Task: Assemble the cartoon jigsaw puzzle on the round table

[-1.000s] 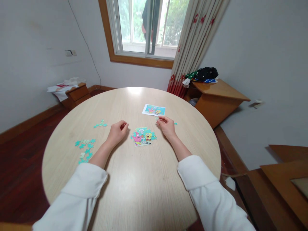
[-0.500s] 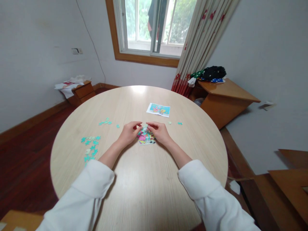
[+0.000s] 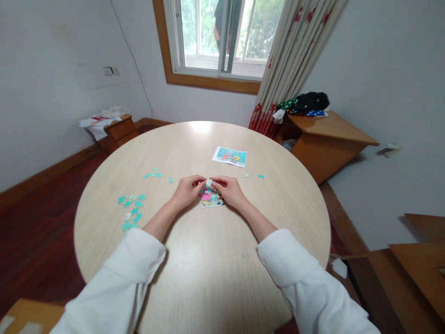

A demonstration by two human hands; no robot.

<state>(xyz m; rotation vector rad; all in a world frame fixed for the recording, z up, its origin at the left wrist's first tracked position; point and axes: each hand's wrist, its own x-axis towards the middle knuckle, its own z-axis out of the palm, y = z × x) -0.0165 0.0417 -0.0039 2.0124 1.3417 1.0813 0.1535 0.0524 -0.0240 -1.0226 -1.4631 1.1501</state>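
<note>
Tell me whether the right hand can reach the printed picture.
Likely yes: the printed picture lies just beyond the right hand, no object visible between them, though that hand is at the puzzle.

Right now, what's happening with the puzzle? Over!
Bare left hand, right hand: fingers at a pale-green knobbed piece, grip unclear. Colourful flat cartoon jigsaw between them. Hands partly block it.

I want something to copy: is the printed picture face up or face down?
Face up: the printed picture lies on the table with its coloured side showing.
</note>
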